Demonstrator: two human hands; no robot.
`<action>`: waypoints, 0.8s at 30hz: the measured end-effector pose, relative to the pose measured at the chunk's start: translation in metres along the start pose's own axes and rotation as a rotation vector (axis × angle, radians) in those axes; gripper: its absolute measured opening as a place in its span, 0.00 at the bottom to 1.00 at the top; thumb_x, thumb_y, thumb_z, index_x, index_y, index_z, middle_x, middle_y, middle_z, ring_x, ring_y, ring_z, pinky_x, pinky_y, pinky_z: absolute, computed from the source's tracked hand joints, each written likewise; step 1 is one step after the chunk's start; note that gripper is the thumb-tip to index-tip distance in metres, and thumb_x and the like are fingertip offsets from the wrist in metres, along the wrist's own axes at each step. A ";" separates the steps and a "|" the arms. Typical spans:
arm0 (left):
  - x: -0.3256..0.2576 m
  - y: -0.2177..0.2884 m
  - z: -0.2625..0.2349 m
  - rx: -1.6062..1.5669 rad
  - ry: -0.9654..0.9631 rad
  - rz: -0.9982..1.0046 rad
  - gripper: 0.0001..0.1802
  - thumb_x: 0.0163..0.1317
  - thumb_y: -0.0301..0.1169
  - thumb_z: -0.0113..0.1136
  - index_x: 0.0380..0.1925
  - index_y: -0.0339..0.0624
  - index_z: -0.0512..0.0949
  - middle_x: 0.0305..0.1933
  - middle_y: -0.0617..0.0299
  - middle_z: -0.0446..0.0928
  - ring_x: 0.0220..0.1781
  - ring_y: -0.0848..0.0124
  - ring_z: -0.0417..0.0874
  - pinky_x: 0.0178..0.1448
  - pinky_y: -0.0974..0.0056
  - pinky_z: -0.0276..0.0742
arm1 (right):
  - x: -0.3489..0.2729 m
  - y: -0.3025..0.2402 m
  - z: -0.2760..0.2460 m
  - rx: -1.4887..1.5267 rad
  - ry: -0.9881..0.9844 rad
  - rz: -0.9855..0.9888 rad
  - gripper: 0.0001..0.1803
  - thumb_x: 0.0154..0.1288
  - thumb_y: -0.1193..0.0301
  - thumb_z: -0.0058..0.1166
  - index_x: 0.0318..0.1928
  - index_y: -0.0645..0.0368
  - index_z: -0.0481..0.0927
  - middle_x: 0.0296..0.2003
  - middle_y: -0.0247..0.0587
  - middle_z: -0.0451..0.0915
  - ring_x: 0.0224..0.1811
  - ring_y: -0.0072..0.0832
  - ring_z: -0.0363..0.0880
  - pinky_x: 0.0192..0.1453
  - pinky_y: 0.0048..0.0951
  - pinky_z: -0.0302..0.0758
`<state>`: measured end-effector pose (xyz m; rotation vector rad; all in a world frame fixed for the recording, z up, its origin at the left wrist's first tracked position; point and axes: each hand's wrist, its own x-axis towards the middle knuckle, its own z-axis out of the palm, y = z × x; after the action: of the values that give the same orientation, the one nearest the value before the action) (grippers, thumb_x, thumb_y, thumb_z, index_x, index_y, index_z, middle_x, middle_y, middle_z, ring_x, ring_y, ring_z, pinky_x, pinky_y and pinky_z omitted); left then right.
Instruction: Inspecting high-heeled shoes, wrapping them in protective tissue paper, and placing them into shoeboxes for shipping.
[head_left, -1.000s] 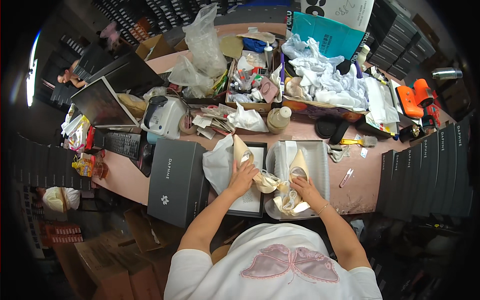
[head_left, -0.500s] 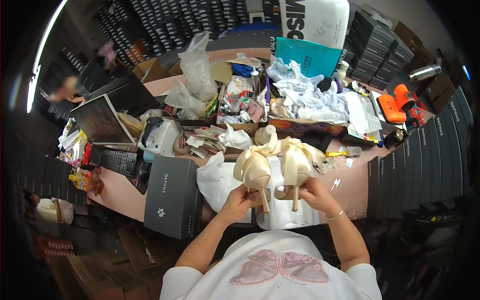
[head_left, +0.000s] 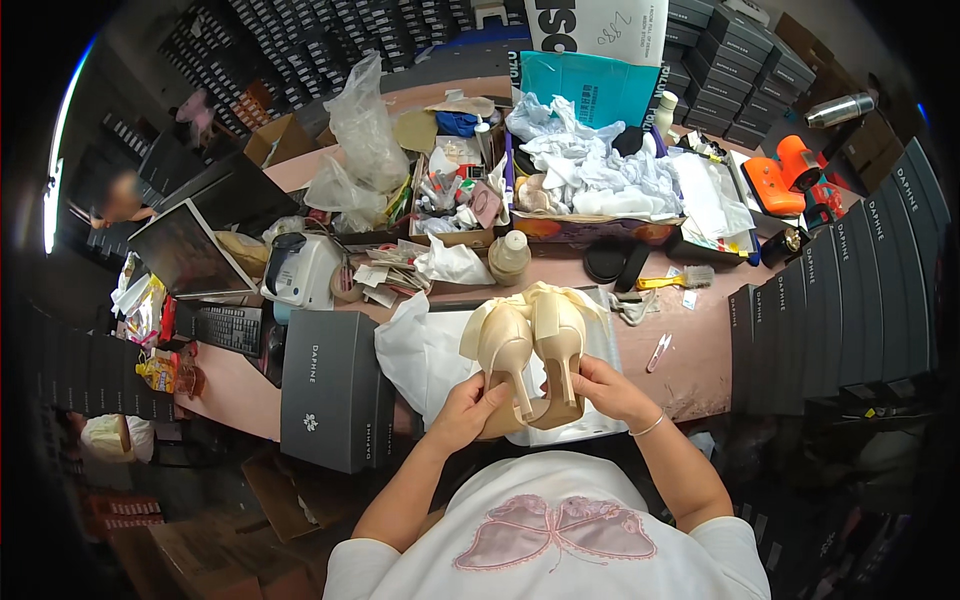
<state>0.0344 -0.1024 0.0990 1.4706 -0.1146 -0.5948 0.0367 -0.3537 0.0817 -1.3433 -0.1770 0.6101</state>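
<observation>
Cream high-heeled shoes, a pair with fabric bows, are held up side by side over the front of the table, heels toward me. My left hand (head_left: pixel 463 408) is closed on the left shoe (head_left: pixel 506 348) near its sole. My right hand (head_left: pixel 615 390) grips the right shoe (head_left: pixel 560 333) the same way. The two shoes touch or nearly touch, and their toes are hidden. Beneath them lies a white-lined shallow surface, mostly covered by the shoes. White tissue paper (head_left: pixel 408 352) spreads to its left, beside a dark grey shoe box (head_left: pixel 336 395) standing on the table.
Behind the shoes stand a capped bottle (head_left: pixel 509 258), a yellow-handled brush (head_left: pixel 675 281) and a carton of crumpled white paper (head_left: pixel 610 230). Small snips (head_left: pixel 659 353) lie at right, near stacked dark shoe boxes (head_left: pixel 838 310). A monitor (head_left: pixel 190 250) and keyboard (head_left: pixel 232 328) are at left.
Both hands have brought the shoes closer together; the right shoe moved left. The head view has shifted, and the bottle and brush behind the shoes now show more fully.
</observation>
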 end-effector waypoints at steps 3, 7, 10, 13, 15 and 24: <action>0.006 -0.006 -0.004 -0.188 -0.030 -0.084 0.20 0.72 0.40 0.47 0.51 0.34 0.72 0.45 0.59 0.77 0.44 0.75 0.78 0.50 0.68 0.76 | -0.001 -0.011 0.000 0.122 -0.007 0.126 0.20 0.75 0.61 0.40 0.55 0.64 0.69 0.45 0.42 0.78 0.49 0.26 0.77 0.55 0.30 0.74; 0.021 -0.008 -0.010 -0.489 -0.116 -0.231 0.22 0.73 0.43 0.43 0.54 0.34 0.69 0.47 0.55 0.78 0.43 0.70 0.82 0.48 0.63 0.81 | 0.002 0.002 -0.007 0.443 -0.007 0.191 0.23 0.73 0.58 0.37 0.56 0.63 0.68 0.46 0.47 0.79 0.49 0.31 0.79 0.55 0.31 0.75; 0.030 -0.012 -0.006 -0.582 -0.125 -0.273 0.23 0.73 0.44 0.41 0.54 0.35 0.68 0.46 0.52 0.78 0.42 0.67 0.82 0.46 0.61 0.83 | 0.003 0.006 -0.010 0.511 0.013 0.232 0.25 0.72 0.55 0.37 0.56 0.63 0.68 0.46 0.49 0.79 0.48 0.33 0.79 0.54 0.32 0.75; 0.034 -0.011 -0.001 -0.598 -0.131 -0.284 0.23 0.73 0.44 0.41 0.54 0.35 0.68 0.46 0.52 0.78 0.42 0.66 0.82 0.46 0.60 0.82 | 0.001 0.010 -0.014 0.534 0.024 0.234 0.25 0.72 0.55 0.38 0.56 0.63 0.68 0.46 0.49 0.79 0.48 0.32 0.79 0.54 0.32 0.75; 0.035 -0.012 0.001 -0.598 -0.132 -0.291 0.23 0.73 0.44 0.40 0.55 0.35 0.68 0.47 0.51 0.78 0.42 0.65 0.82 0.46 0.60 0.82 | -0.001 0.010 -0.014 0.577 0.029 0.232 0.23 0.71 0.58 0.40 0.56 0.63 0.68 0.45 0.48 0.79 0.47 0.32 0.79 0.53 0.32 0.76; 0.039 -0.028 0.008 -0.627 -0.110 -0.310 0.24 0.74 0.45 0.38 0.58 0.38 0.67 0.50 0.50 0.77 0.44 0.63 0.82 0.50 0.58 0.80 | -0.073 0.009 -0.099 0.296 0.678 -0.008 0.19 0.65 0.69 0.49 0.54 0.63 0.70 0.38 0.42 0.79 0.42 0.26 0.79 0.49 0.28 0.77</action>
<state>0.0559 -0.1266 0.0624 0.8482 0.2054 -0.8703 0.0182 -0.4745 0.0655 -1.1898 0.4426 0.1400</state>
